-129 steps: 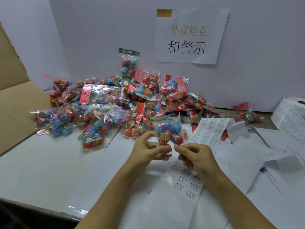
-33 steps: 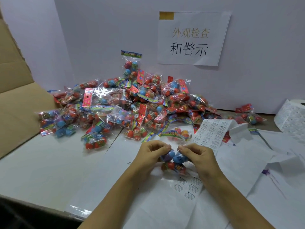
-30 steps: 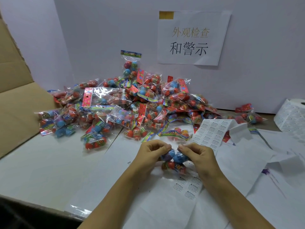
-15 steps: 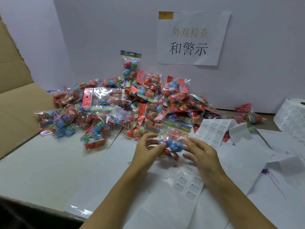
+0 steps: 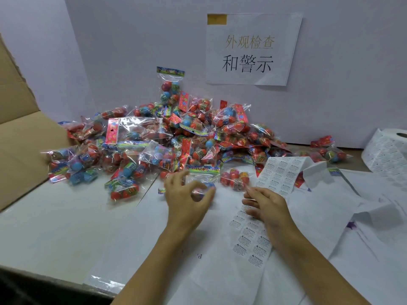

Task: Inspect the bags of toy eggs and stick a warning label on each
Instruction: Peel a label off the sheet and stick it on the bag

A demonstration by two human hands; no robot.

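Currently bag of toy eggs (image 5: 201, 190) sits pinched between thumb and curled fingers of left hand (image 5: 187, 199), low over white table (image 5: 55, 221). Right hand (image 5: 267, 204) beside it, fingers loosely spread, holding nothing, over label sheet (image 5: 253, 243). Beyond the fingertips: pile of bags (image 5: 176, 137), label roll (image 5: 387, 155) far right

Even soft light; hands motion-blurred; edges bowed

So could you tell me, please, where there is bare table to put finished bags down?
The white table is bare at the front left, between the cardboard flap, the pile of bags and the left hand. It is crowded behind the hands and to the right, around the label sheet and loose paper.
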